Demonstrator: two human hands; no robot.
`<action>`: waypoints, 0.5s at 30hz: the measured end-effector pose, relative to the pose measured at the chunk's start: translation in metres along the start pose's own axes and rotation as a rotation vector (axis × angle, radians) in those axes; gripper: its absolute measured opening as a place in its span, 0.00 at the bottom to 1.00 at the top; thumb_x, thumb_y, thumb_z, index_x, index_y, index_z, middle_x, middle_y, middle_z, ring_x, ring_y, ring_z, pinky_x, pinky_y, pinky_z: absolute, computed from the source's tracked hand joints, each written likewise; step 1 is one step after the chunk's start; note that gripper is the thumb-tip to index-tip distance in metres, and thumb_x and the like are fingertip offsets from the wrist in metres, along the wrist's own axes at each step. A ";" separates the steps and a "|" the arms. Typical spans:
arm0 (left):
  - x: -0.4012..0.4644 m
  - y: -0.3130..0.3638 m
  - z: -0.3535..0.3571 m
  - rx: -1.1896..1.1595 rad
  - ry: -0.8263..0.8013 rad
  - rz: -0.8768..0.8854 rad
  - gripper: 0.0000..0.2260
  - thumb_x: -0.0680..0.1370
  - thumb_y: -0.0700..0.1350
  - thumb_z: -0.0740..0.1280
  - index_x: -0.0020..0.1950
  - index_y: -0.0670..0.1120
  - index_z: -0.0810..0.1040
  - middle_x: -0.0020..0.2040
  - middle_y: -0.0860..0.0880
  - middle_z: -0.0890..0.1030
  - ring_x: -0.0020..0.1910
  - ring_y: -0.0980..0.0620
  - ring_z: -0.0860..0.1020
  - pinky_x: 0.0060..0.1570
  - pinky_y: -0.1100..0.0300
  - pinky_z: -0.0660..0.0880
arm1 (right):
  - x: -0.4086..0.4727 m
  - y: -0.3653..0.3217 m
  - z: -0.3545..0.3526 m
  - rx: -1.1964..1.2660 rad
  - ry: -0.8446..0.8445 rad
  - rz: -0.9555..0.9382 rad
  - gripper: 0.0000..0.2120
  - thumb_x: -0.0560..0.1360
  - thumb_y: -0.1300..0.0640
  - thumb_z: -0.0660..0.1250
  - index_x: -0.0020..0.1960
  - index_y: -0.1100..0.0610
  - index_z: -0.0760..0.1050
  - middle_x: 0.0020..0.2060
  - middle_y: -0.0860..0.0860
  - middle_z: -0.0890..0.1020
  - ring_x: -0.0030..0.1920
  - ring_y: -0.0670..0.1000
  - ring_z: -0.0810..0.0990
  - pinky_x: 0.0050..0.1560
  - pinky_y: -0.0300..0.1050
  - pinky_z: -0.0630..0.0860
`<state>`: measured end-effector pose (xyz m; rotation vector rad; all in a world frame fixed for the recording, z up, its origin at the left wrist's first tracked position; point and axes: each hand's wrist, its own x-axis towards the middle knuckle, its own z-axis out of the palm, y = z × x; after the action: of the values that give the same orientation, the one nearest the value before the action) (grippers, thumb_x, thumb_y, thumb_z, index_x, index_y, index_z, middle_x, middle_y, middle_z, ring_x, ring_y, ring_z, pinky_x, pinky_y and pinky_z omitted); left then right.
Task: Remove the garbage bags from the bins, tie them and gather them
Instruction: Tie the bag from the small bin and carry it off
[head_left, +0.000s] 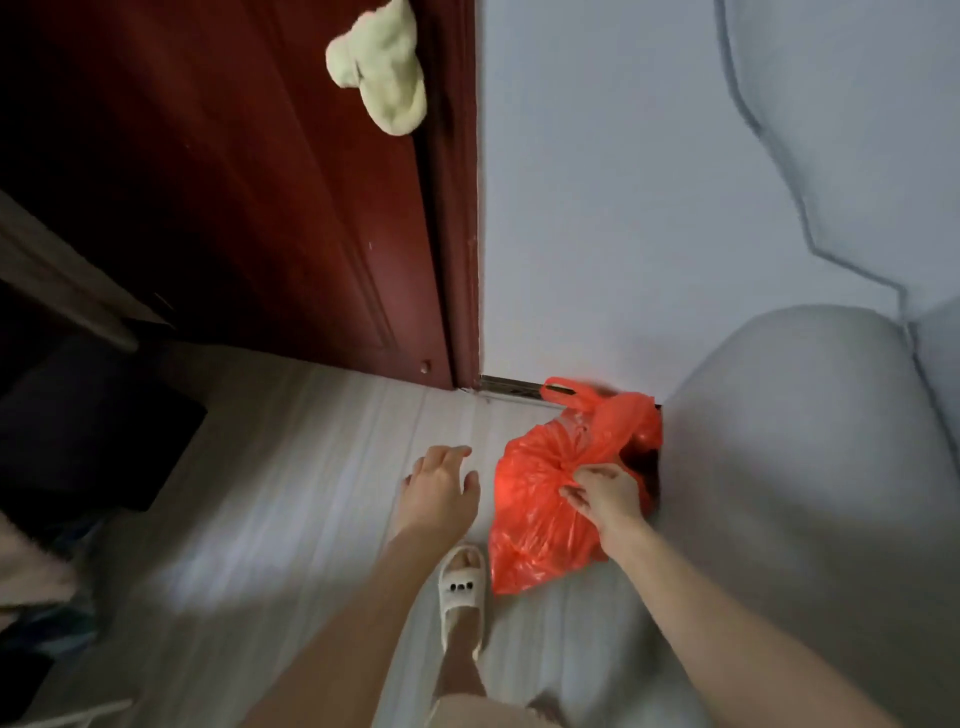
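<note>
Orange crinkly plastic garbage bag (540, 519) is bunching under my right hand (605, 496), which is pinching its gathered neck; my left hand (441, 486) is hovering relaxed, empty. Knotting probably comes next, needing both hands.

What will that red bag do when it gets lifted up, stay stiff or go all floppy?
Probably floppy: the red plastic bag is thin, crinkled film that bunches where the right hand pinches it. It will likely sag below that grip and swing. It looks fairly light, since one pinch gathers it, though its contents are hidden. The loose handle loop would likely flop over.
</note>
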<state>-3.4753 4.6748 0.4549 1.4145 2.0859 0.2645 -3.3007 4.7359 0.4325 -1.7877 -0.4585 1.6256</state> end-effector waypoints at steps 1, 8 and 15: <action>0.029 -0.003 0.007 -0.005 -0.011 0.006 0.18 0.78 0.47 0.58 0.68 0.47 0.67 0.67 0.47 0.70 0.66 0.46 0.68 0.65 0.50 0.66 | 0.029 -0.002 0.011 -0.017 0.038 -0.006 0.11 0.73 0.72 0.60 0.35 0.61 0.69 0.42 0.60 0.74 0.34 0.55 0.74 0.24 0.34 0.76; 0.207 -0.069 0.110 0.008 -0.082 -0.006 0.19 0.78 0.45 0.59 0.69 0.47 0.67 0.67 0.47 0.69 0.66 0.46 0.68 0.65 0.49 0.66 | 0.259 0.060 0.071 -0.249 0.192 -0.100 0.09 0.72 0.72 0.61 0.36 0.62 0.73 0.35 0.58 0.75 0.38 0.60 0.79 0.38 0.41 0.82; 0.339 -0.138 0.260 0.005 -0.098 -0.068 0.20 0.78 0.45 0.59 0.70 0.47 0.65 0.68 0.47 0.69 0.67 0.46 0.67 0.65 0.48 0.66 | 0.447 0.173 0.109 -0.571 0.183 -0.319 0.06 0.70 0.68 0.66 0.47 0.67 0.78 0.43 0.65 0.83 0.46 0.61 0.81 0.50 0.46 0.72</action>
<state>-3.5185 4.8799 0.0579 1.3293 2.0517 0.1591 -3.3642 4.9322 -0.0137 -2.1059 -1.1437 1.1631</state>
